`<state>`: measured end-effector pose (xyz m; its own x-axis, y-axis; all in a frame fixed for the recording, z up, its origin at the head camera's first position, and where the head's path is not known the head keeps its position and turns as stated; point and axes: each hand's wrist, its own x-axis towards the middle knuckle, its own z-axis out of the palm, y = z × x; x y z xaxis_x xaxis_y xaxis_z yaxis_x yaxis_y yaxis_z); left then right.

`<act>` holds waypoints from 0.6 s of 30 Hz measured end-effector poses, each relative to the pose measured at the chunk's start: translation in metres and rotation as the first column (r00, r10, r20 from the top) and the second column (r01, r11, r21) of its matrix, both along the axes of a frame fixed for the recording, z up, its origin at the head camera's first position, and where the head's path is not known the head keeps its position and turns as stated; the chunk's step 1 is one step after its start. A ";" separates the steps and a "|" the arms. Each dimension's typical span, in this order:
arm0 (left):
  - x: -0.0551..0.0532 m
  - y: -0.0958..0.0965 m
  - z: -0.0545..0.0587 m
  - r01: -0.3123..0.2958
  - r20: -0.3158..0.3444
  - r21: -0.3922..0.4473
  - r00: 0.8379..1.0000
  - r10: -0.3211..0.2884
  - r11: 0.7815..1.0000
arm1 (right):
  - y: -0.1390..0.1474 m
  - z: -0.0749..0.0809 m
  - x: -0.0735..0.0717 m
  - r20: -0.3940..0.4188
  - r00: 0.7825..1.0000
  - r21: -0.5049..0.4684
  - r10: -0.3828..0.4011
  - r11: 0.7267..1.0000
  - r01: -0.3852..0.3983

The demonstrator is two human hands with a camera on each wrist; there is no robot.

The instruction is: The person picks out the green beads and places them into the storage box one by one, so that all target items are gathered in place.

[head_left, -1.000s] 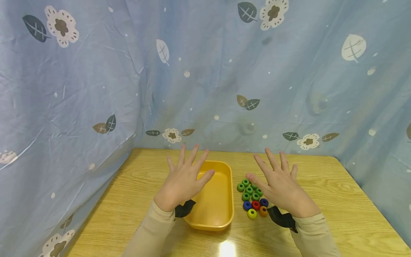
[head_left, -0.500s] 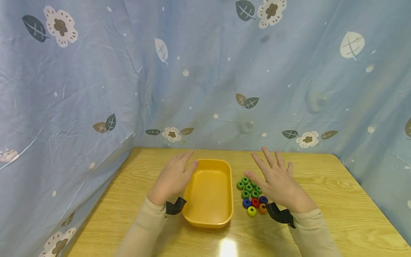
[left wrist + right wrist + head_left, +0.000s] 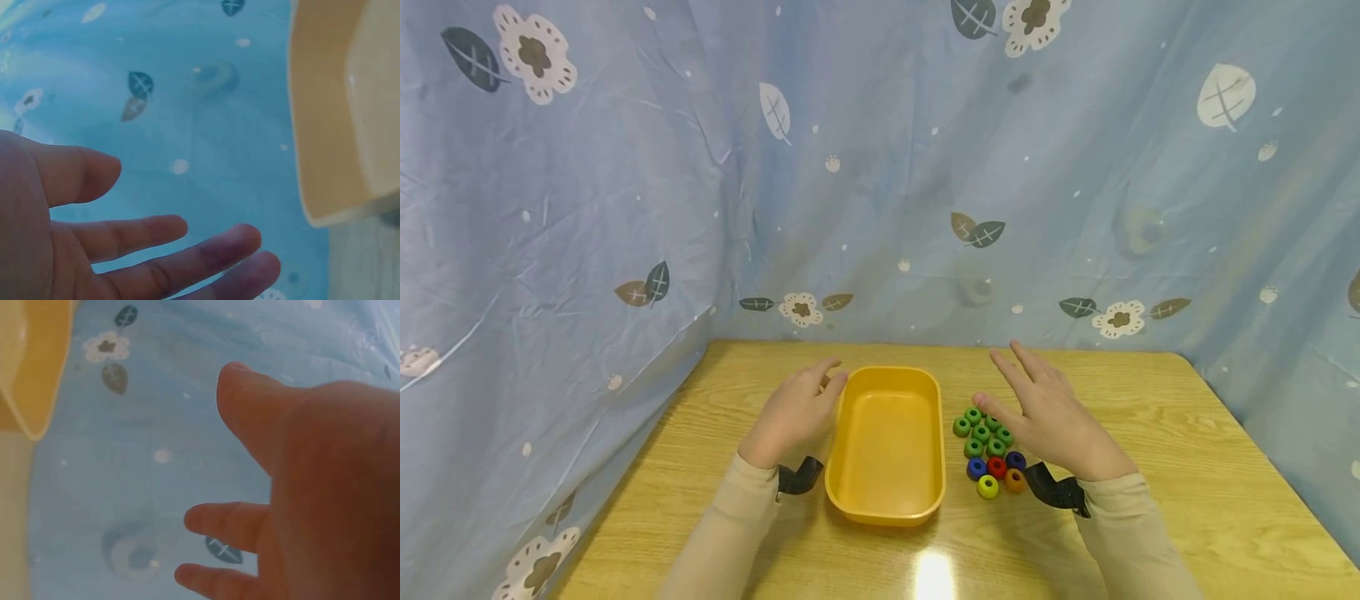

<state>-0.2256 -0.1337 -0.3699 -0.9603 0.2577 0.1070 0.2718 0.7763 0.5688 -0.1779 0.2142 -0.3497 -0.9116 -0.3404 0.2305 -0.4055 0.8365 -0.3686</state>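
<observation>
A yellow rectangular tray with rounded corners sits on the wooden table, nothing inside it. Just left of its rim is my left hand, its fingers extended and holding nothing in the left wrist view. To the right lies a group of ring-shaped beads: several green beads, blue beads, a red bead, a yellow bead and an orange bead. My right hand hovers beside and partly over the green ones, fingers spread, grasping nothing. It hides part of the group's right edge.
The wooden table carries the tray and beads. A blue curtain with leaves and flowers hangs behind it and along both sides. Black straps circle the wrists.
My left hand has moved left and down, off the tray to its left side, with its fingers drawn closer together. The right hand has narrowed its spread slightly. Tray and beads stay put.
</observation>
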 end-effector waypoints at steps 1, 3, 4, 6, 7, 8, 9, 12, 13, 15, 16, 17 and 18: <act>0.000 -0.001 -0.001 -0.002 -0.002 -0.005 1.000 0.002 1.000 | 0.001 -0.001 -0.001 0.000 1.000 -0.003 0.003 1.000 -0.003; 0.000 -0.003 -0.005 -0.007 -0.005 -0.014 1.000 0.006 1.000 | 0.003 -0.004 -0.002 0.007 1.000 -0.010 0.004 1.000 -0.004; -0.001 -0.004 -0.006 -0.007 -0.006 -0.015 1.000 0.007 1.000 | 0.004 -0.005 -0.003 0.013 1.000 -0.015 0.002 1.000 -0.002; -0.001 -0.005 -0.009 -0.008 -0.011 -0.013 1.000 0.008 1.000 | 0.007 -0.009 -0.004 0.016 1.000 -0.026 -0.002 1.000 0.002; -0.002 -0.005 -0.011 -0.013 -0.015 -0.007 1.000 0.013 1.000 | 0.008 -0.012 -0.005 0.020 1.000 -0.034 -0.003 0.999 0.004; -0.003 -0.005 -0.013 -0.016 -0.021 -0.004 1.000 0.016 1.000 | 0.010 -0.014 -0.005 0.022 1.000 -0.039 -0.004 0.999 0.004; -0.003 -0.005 -0.015 -0.020 -0.029 -0.003 0.999 0.020 1.000 | 0.012 -0.016 -0.006 0.021 1.000 -0.042 -0.004 0.999 0.004; -0.004 -0.007 -0.020 -0.024 -0.030 0.006 0.999 0.024 1.000 | 0.016 -0.024 -0.007 -0.001 1.000 -0.042 0.008 0.999 -0.008; -0.004 -0.007 -0.022 -0.025 -0.024 0.011 0.999 0.025 1.000 | 0.017 -0.026 -0.007 -0.008 1.000 -0.043 0.012 0.999 -0.012; -0.005 -0.009 -0.025 -0.025 -0.016 0.015 1.000 0.025 1.000 | 0.019 -0.031 -0.009 -0.025 1.000 -0.049 0.017 0.999 -0.018; -0.005 -0.009 -0.026 -0.023 -0.010 0.022 1.000 0.024 0.999 | 0.020 -0.034 -0.011 -0.033 0.999 -0.057 0.018 0.998 -0.020; -0.006 -0.010 -0.027 -0.024 -0.007 0.028 1.000 0.024 0.999 | 0.021 -0.036 -0.013 -0.042 0.999 -0.067 0.017 0.998 -0.020; -0.007 -0.010 -0.029 -0.025 -0.002 0.036 1.000 0.025 0.999 | 0.022 -0.039 -0.015 -0.049 0.999 -0.077 0.016 0.997 -0.020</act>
<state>-0.2322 -0.1438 -0.3986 -0.9660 0.2300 0.1184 0.2544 0.7618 0.5958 -0.1924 0.2362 -0.3882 -0.8927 -0.3362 0.3001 -0.4391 0.7984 -0.4120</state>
